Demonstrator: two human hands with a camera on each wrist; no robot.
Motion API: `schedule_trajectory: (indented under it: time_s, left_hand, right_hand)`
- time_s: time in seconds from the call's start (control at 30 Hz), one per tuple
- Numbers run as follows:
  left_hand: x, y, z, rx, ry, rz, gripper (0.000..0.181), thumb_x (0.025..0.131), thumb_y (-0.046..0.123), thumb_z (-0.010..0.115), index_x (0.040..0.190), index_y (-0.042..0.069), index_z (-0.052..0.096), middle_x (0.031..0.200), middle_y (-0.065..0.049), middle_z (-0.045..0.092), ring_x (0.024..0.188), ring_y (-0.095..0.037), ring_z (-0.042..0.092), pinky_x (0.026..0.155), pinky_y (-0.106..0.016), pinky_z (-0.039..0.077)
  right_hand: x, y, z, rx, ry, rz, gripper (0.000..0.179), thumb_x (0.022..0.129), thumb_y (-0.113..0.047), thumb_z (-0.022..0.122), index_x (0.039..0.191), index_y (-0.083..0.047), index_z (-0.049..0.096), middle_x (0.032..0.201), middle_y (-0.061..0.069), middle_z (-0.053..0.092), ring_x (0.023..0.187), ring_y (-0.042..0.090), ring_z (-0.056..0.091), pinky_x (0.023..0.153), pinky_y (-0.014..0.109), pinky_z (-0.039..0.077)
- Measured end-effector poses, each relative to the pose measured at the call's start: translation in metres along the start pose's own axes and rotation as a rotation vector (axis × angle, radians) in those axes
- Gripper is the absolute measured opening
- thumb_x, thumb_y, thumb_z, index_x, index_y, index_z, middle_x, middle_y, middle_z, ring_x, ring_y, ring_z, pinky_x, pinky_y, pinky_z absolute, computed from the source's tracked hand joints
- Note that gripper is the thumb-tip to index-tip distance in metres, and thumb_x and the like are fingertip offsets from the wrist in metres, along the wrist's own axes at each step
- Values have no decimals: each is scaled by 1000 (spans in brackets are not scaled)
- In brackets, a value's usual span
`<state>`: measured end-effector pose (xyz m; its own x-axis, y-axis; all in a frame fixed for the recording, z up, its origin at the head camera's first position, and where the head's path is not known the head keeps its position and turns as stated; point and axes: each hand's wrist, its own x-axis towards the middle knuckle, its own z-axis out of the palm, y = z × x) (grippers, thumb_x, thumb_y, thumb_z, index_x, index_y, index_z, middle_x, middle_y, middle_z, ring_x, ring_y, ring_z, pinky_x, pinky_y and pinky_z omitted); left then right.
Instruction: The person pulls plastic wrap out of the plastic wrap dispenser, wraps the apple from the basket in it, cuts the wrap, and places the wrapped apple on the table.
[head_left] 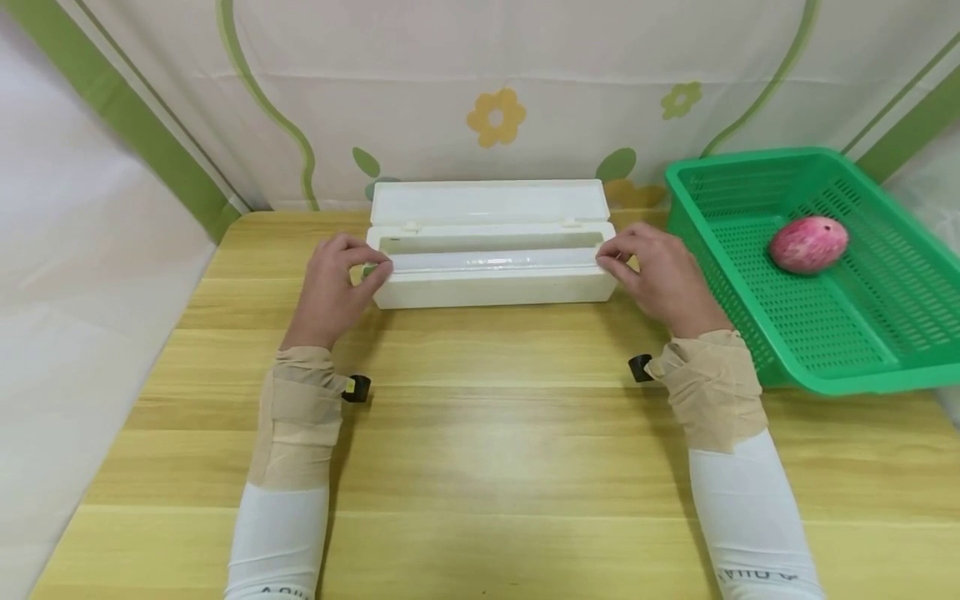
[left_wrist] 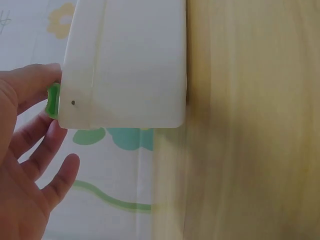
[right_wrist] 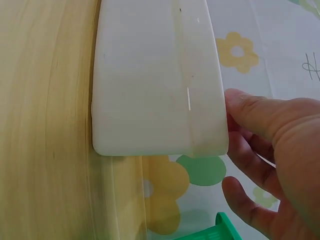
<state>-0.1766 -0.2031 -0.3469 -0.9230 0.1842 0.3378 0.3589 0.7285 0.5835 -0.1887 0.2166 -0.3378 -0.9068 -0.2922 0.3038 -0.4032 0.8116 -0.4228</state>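
A long white cling film dispenser box (head_left: 495, 290) lies on the table with its lid (head_left: 491, 202) raised at the back. Inside it, a roll of cling film (head_left: 495, 260) stretches nearly end to end. My left hand (head_left: 333, 287) is at the box's left front corner, thumb and index finger pinching the film's edge. A green slider (left_wrist: 53, 101) sits by those fingers in the left wrist view. At the opposite corner, my right hand (head_left: 656, 271) pinches the film's other end. The clear film itself is hard to make out, and the box wall hides some fingertips in both wrist views.
To the right stands a green plastic basket (head_left: 795, 358) with a pinkish-red oval fruit (head_left: 810, 244) in it. The wooden table (head_left: 495, 467) ends at a patterned cloth (head_left: 420, 125) behind the box. Small black cameras are strapped at both wrists.
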Motion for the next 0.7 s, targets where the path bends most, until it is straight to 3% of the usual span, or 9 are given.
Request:
schedule_trajectory:
  time_s: [0.37, 0.7]
  left_hand:
    - [1, 0, 2, -10, 16, 23, 14, 101, 9, 72, 105, -2, 79, 114, -22, 66, 115, -42, 55, 105, -56, 39]
    - [3, 1, 10, 0, -1, 3, 17, 106, 9, 64, 108, -5, 73, 116, -24, 67, 121, -45, 51, 111, -57, 38]
  right_hand:
    - [3, -1, 2, 10, -84, 57, 18, 110, -15, 57, 113, -1, 67, 114, 17, 61, 103, 34, 57, 89, 53, 50]
    - [6, -2, 7, -2, -78, 114, 20, 113, -15, 47, 119, 2, 56, 112, 18, 58, 103, 36, 54, 93, 56, 49]
